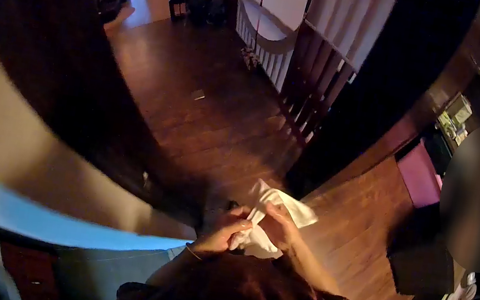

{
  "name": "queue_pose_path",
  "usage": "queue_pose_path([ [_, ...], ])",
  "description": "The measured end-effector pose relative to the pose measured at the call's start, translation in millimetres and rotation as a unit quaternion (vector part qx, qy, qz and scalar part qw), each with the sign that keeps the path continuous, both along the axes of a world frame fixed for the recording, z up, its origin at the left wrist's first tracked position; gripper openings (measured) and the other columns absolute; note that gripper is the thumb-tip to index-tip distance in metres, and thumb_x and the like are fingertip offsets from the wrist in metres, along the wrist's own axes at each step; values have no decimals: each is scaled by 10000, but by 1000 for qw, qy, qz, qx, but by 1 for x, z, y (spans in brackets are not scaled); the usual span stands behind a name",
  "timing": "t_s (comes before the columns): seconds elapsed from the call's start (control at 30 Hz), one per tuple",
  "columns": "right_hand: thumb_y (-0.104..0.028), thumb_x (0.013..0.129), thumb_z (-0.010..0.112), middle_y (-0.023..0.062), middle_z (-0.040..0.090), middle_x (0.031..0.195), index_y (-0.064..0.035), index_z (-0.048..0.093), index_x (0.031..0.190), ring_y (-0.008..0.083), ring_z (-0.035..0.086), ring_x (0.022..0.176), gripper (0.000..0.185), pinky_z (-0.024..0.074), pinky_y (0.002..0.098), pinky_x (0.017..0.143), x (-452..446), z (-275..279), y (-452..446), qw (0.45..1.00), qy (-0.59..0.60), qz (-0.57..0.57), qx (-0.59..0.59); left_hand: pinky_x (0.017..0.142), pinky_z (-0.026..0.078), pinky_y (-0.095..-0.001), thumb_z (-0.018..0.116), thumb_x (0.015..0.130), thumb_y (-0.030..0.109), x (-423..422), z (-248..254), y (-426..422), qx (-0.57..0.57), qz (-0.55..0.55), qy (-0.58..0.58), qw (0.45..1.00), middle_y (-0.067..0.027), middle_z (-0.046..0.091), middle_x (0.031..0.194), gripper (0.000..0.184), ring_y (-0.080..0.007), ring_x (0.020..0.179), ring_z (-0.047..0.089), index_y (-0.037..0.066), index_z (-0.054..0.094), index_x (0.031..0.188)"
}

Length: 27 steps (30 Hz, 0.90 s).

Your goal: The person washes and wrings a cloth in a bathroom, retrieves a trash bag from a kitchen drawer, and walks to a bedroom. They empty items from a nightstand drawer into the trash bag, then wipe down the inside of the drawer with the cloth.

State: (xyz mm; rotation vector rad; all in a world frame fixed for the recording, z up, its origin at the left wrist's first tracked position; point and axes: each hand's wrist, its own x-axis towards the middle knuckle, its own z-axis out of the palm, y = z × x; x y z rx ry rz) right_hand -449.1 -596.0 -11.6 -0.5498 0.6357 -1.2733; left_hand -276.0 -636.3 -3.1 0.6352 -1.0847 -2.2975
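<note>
A crumpled white cloth (263, 242) hangs between my two hands, in front of my dark red top. My left hand (229, 227) has its fingers closed on the cloth's left side. On the other side, my right hand (279, 225) grips the cloth, with one corner sticking out past it to the upper right. A thin band circles my left wrist.
Ahead, a dark door frame (347, 104) opens onto a wooden floor (203, 62) with a white-slatted railing (267, 60). At right are a pink container (420, 174), a dark box (422, 270) and a blurred shape.
</note>
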Motion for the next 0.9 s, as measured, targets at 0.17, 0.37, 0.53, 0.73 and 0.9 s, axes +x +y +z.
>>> queue_pose_path([
  [0.17, -95, 883, 612, 91, 636, 1076, -13, 532, 1194, 207, 607, 1007, 331, 467, 354, 902, -50, 27, -141, 995, 99, 1, 17, 526, 320, -215, 596, 821, 126, -47, -12, -132, -39, 34, 54, 997, 15, 503, 678, 84, -62, 580, 420, 60, 547, 803],
  [0.37, -86, 879, 605, 67, 590, 1115, -18, 520, 1193, 183, 559, 1043, 333, 438, 326, 913, -62, 23, -237, 964, 246, 88, 45, 634, 386, -238, 593, 831, 150, -10, 1, -204, -227, 140, -69, 961, -5, 545, 735, 118, -86, 709, 492, 38, 585, 794],
  [0.53, -215, 912, 582, 47, 588, 1065, -20, 543, 1139, 153, 553, 971, 302, 450, 288, 831, -95, 18, -168, 936, 259, 230, 56, 756, 436, -240, 620, 847, 104, -54, 38, -69, -166, 317, -115, 927, -1, 592, 844, 54, -103, 831, 545, 52, 618, 862],
  [0.73, -196, 887, 564, 51, 598, 1055, -34, 559, 1115, 169, 563, 964, 280, 465, 303, 826, -61, -45, -334, 921, 195, 325, 90, 807, 437, -245, 579, 858, 86, -28, -35, -213, -230, 468, -280, 806, -1, 568, 979, 113, -105, 916, 524, 47, 581, 964],
  [0.9, -180, 866, 548, 56, 607, 1046, -46, 573, 1096, 182, 571, 958, 267, 478, 315, 822, -32, -66, -452, 898, 190, 388, 81, 791, 453, -266, 566, 908, 176, 21, -57, -303, -474, 547, -420, 548, -23, 554, 996, 229, -136, 904, 525, 34, 531, 1085],
])
